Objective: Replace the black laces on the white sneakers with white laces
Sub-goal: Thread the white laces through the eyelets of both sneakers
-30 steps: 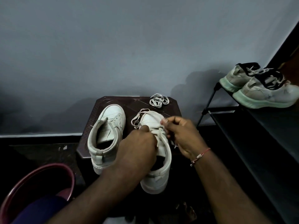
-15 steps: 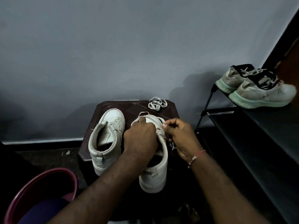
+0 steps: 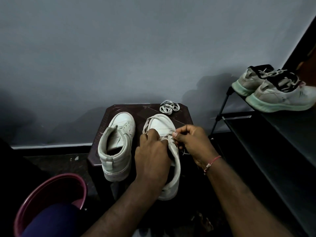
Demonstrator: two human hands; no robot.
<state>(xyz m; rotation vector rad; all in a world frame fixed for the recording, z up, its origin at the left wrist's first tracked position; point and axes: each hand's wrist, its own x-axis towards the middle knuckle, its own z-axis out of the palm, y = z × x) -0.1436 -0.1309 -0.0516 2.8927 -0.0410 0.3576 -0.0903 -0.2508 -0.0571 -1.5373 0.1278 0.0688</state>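
Note:
Two white high-top sneakers stand on a small dark stool, toes toward the wall. The left sneaker has no lace that I can see. Over the right sneaker both hands work a white lace that loops around its toe. My left hand covers the tongue and eyelets, fingers curled on the lace. My right hand pinches the lace at the right eyelet row between thumb and fingers. A spare coiled white lace lies at the stool's back right corner.
A black shoe rack stands at the right with a pair of grey sneakers with green soles on its top shelf. A maroon tub sits at the lower left by my knee. A grey wall rises close behind the stool.
The camera has tilted slightly down. Both hands stay on the right sneaker; the lace loop by the toe has drawn in tighter against the shoe.

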